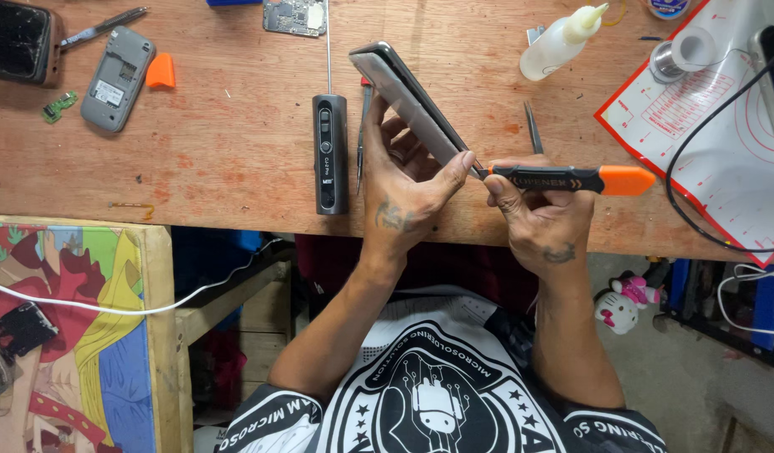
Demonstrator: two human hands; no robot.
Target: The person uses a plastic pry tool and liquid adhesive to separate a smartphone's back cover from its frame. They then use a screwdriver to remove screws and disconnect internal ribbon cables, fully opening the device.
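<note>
My left hand (401, 172) holds a slim grey smartphone (401, 88) tilted on edge above the wooden table (236, 143), fingers behind it and thumb on its lower end. My right hand (542, 210) grips a black and orange opening tool (576, 179), and the tool's tip touches the phone's lower edge next to my left thumb.
A black cylindrical device (330, 153) with a thin rod lies left of my left hand. An old grey phone back (117, 78), an orange pick (161, 72), a circuit board (295, 16), a squeeze bottle (561, 42), tweezers (533, 127), a solder spool (680, 52) and a red-edged mat (706, 126) also lie here.
</note>
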